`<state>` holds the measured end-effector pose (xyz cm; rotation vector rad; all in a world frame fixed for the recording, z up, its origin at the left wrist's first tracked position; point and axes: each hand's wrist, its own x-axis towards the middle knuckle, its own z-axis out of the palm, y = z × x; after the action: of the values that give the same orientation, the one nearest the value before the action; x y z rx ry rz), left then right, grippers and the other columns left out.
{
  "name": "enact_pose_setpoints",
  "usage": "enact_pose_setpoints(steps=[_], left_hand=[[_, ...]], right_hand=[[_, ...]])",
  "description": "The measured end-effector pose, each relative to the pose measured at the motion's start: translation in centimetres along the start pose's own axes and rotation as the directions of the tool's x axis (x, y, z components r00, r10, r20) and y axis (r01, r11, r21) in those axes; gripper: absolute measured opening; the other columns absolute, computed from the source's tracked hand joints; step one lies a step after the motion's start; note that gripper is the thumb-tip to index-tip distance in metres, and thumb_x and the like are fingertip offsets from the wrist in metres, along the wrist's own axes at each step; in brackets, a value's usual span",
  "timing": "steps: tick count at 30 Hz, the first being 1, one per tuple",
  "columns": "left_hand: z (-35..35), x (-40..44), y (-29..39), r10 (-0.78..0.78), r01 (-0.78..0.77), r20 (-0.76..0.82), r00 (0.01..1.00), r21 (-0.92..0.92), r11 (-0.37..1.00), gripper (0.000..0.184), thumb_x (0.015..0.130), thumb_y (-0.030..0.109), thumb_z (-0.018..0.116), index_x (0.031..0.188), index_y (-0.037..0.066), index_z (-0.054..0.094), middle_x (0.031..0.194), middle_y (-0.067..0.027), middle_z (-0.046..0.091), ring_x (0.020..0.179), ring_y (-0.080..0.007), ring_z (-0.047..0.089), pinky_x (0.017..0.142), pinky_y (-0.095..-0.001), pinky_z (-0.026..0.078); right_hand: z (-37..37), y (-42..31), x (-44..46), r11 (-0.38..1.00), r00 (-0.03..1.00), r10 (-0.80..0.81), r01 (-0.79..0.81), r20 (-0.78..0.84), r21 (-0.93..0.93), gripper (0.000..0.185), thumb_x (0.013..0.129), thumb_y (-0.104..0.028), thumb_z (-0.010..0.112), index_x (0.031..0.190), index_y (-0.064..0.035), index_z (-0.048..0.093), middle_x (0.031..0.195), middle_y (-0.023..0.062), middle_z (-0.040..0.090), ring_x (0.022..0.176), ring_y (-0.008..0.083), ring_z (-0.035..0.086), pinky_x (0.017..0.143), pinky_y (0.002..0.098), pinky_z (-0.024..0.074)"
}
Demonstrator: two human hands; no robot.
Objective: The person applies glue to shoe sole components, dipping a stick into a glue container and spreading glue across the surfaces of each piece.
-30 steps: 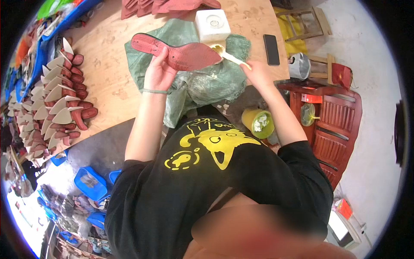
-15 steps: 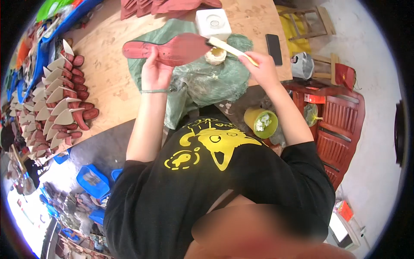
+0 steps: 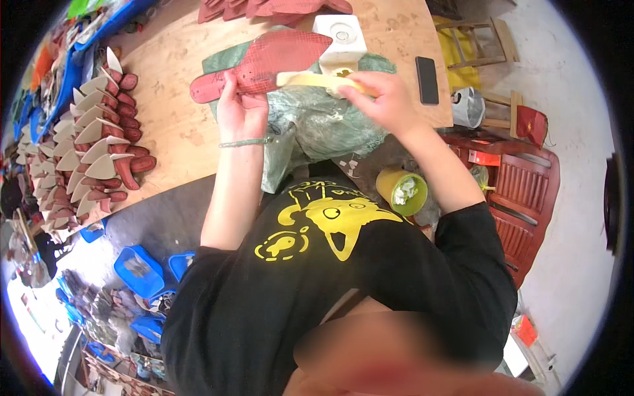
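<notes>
My left hand (image 3: 243, 111) is closed on a red, textured shoe insole (image 3: 287, 53), gripping it near its narrower part with the pointed toe toward the upper right. In my right hand (image 3: 383, 99) is a brush with a pale yellow handle (image 3: 307, 79). The brush's far end lies at the lower edge of the insole, close to my left fingers; its bristles cannot be made out there. Behind the brush a small pot (image 3: 341, 70) with yellowish contents is partly hidden. Green plastic sheeting (image 3: 317, 122) lies under both hands.
A white block-shaped container (image 3: 340, 38) stands beyond the pot. Rows of red insoles with pale pieces (image 3: 99, 142) line the table's left side, and more red pieces (image 3: 277, 8) lie at the back. A phone (image 3: 427, 80) rests at right. Below are a yellow bin (image 3: 401, 191) and a wooden bench (image 3: 518, 191).
The brush has moved left from the insole's pointed tip to its lower middle edge, its handle now nearly level. The insole has tilted, its tip now raised toward the upper right.
</notes>
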<state>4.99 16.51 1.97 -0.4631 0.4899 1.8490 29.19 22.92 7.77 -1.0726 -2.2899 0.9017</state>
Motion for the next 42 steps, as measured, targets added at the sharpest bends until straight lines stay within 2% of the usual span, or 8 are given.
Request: enact_pose_setpoints(steps=[7, 14, 17, 19, 21, 26, 36, 42], left_hand=[[-2.2, -0.3, 1.6, -0.008, 0.011, 0.037, 0.999, -0.072, 0.997, 0.021, 0.097, 0.016, 0.052, 0.108, 0.000, 0.058, 0.112, -0.0133, 0.065, 0.105, -0.0237, 0.063, 0.092, -0.0365, 0.053], [-2.0, -0.5, 2.5, -0.042, 0.070, 0.159, 0.986, -0.170, 0.983, 0.022, 0.097, 0.017, 0.053, 0.109, -0.001, 0.058, 0.114, -0.0137, 0.064, 0.107, -0.0232, 0.061, 0.096, -0.0375, 0.051], [1.0, -3.2, 2.7, 0.088, -0.099, 0.276, 0.957, 0.025, 0.995, 0.022, 0.096, 0.015, 0.055, 0.112, 0.001, 0.059, 0.117, -0.0139, 0.063, 0.109, -0.0227, 0.060, 0.099, -0.0380, 0.047], [1.0, -3.5, 3.1, 0.222, -0.423, 0.613, 0.758, 0.203, 0.883, 0.023, 0.095, 0.010, 0.055, 0.116, 0.004, 0.059, 0.118, -0.0139, 0.063, 0.110, -0.0198, 0.058, 0.099, -0.0356, 0.043], [-0.1, -3.9, 5.5, 0.096, -0.710, 0.726, 0.681, 0.623, 0.328, 0.017, 0.090, -0.002, 0.055, 0.102, 0.005, 0.066, 0.111, -0.0125, 0.066, 0.098, -0.0168, 0.063, 0.087, -0.0295, 0.047], [2.1, -5.1, 7.8, -0.315, -0.951, 0.918, 0.243, 0.161, -0.264, 0.029, 0.069, -0.002, 0.070, 0.096, 0.008, 0.068, 0.100, -0.0083, 0.071, 0.080, -0.0213, 0.066, 0.069, -0.0301, 0.050], [0.7, -6.4, 8.3, -0.308, -0.950, 0.920, 0.244, 0.162, -0.266, 0.031, 0.067, 0.003, 0.071, 0.097, 0.009, 0.069, 0.100, -0.0084, 0.070, 0.080, -0.0228, 0.065, 0.067, -0.0309, 0.051], [-0.5, -6.8, 7.6, -0.226, -0.896, 0.910, 0.347, 0.250, -0.367, 0.037, 0.065, -0.001, 0.071, 0.100, 0.012, 0.071, 0.091, -0.0063, 0.059, 0.080, -0.0241, 0.062, 0.067, -0.0311, 0.052]], right_hand=[[-5.7, 6.7, 2.1, 0.940, 0.934, 0.296, -0.321, -0.201, -0.111, 0.036, 0.086, -0.035, 0.069, 0.105, -0.0051, 0.070, 0.084, 0.0092, 0.071, 0.075, 0.0166, 0.067, 0.068, 0.0273, 0.0494], [-1.1, -0.3, -0.2, 0.991, 1.000, 0.024, -0.022, -0.018, 0.130, 0.025, 0.089, -0.025, 0.067, 0.094, 0.0000, 0.068, 0.075, 0.0012, 0.065, 0.068, 0.0059, 0.054, 0.063, 0.0229, 0.0426], [-3.4, 4.6, 1.1, 0.947, 0.932, 0.322, -0.318, -0.168, 0.050, 0.025, 0.090, -0.024, 0.066, 0.093, 0.0004, 0.067, 0.075, -0.0018, 0.063, 0.071, 0.0043, 0.053, 0.063, 0.0220, 0.0419], [-5.5, 5.5, 0.9, 0.957, 0.936, 0.288, -0.273, -0.202, 0.100, 0.026, 0.090, -0.025, 0.065, 0.093, 0.0005, 0.067, 0.076, -0.0023, 0.063, 0.073, 0.0043, 0.053, 0.065, 0.0218, 0.0420], [-6.1, 4.2, 1.7, 0.970, 0.960, 0.224, -0.202, -0.167, 0.139, 0.027, 0.090, -0.026, 0.065, 0.093, 0.0002, 0.067, 0.077, -0.0018, 0.064, 0.074, 0.0054, 0.054, 0.066, 0.0228, 0.0425], [-3.4, -3.2, 2.7, 0.990, 0.992, 0.009, -0.026, 0.124, 0.139, 0.028, 0.088, -0.030, 0.066, 0.092, -0.0025, 0.068, 0.075, 0.0060, 0.064, 0.070, 0.0116, 0.057, 0.066, 0.0274, 0.0446], [-4.6, -2.2, 10.5, 0.996, 0.995, -0.094, 0.094, -0.034, -0.004, 0.031, 0.088, -0.033, 0.066, 0.092, -0.0024, 0.066, 0.071, 0.0066, 0.063, 0.065, 0.0148, 0.057, 0.059, 0.0303, 0.0429], [1.4, -6.3, 6.2, 0.906, 0.950, -0.257, 0.301, 0.177, -0.299, 0.032, 0.088, -0.038, 0.060, 0.088, -0.0073, 0.066, 0.073, 0.0128, 0.065, 0.068, 0.0298, 0.063, 0.063, 0.0386, 0.0496]])
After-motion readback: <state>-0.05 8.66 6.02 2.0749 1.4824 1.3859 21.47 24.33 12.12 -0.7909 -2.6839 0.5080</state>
